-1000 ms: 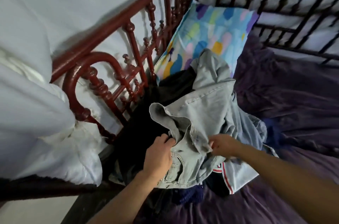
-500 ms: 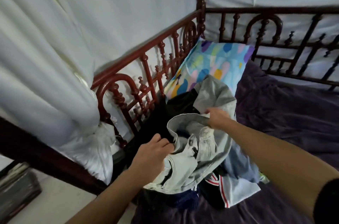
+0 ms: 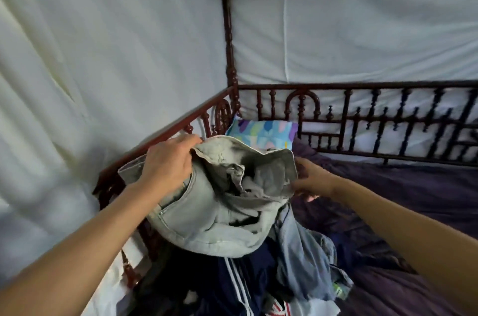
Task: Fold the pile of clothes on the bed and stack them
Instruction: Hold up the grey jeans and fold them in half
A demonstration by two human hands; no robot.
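- Pile of clothes (image 3: 258, 264) sits heaped at the near left edge of the bed, against the side rail: navy garment with white side stripes (image 3: 232, 279), light blue denim shirt (image 3: 302, 251), white cloth with red trim (image 3: 297, 309) at the bottom.
- Pale grey-green denim jeans (image 3: 204, 214) are held up above the pile by the waistband. The legs are bunched and the lower part sags onto the pile.
- Left hand (image 3: 168, 163): fingers curled over the left side of the waistband, full grip.
- Right hand (image 3: 314, 181): pinches the right side of the waistband. Fingertips are mostly hidden behind the cloth.
- Risk: the jeans legs look twisted into the blue shirt. Lifting higher could drag it along and topple the heap.
- Risk: the pile is tight to the bed edge, so anything pulled loose could slide off to the left.
- Risk: the right pinch looks shallow and the denim looks heavy. A hard shake could slip that side and the jeans would drop.
- Risk: the left hand is just beside the dark red turned-wood side rail (image 3: 201, 114). A belt loop or pocket could snag a spindle, or knuckles could knock it.
- Surface: dark purple bed sheet (image 3: 413, 199), rumpled and soft, spreads right of the pile. Folds will likely not lie crisp and a stack could lean.
- Pastel patchwork pillow (image 3: 263, 131) lies in the far corner, behind the jeans.
- Far spindled wooden rail (image 3: 362, 84) meets the side rail at a tall carved corner post (image 3: 229, 43).
- White fabric panels (image 3: 103, 56) hang behind both rails, under a dark canopy frame at the top.
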